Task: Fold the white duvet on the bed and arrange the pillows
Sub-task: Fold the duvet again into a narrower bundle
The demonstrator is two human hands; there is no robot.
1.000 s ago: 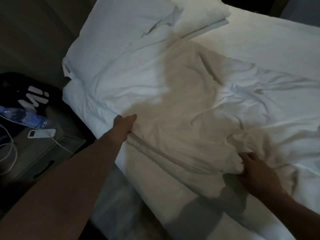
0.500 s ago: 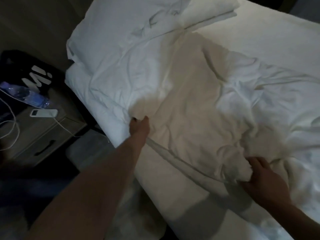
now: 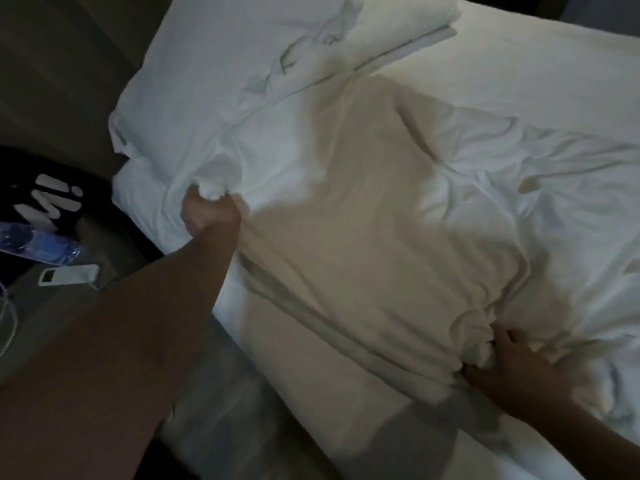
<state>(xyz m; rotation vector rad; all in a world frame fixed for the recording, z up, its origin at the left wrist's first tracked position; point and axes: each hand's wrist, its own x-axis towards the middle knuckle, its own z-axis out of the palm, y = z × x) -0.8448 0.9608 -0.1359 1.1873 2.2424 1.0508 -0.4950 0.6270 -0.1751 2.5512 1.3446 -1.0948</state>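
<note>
Dim bed (image 3: 519,81): my left hand (image 3: 209,213) and right hand (image 3: 512,362) each grip bunched duvet (image 3: 363,220); fingertips buried in cloth.

From my remote seat I saw the duvet (image 3: 381,237) was soft, matt white cloth, creased all over, the pillow (image 3: 242,46) the same matt fabric but smoother, the water bottle (image 3: 38,242) clear glossy plastic, and the phone (image 3: 67,274) smooth and white.
</note>
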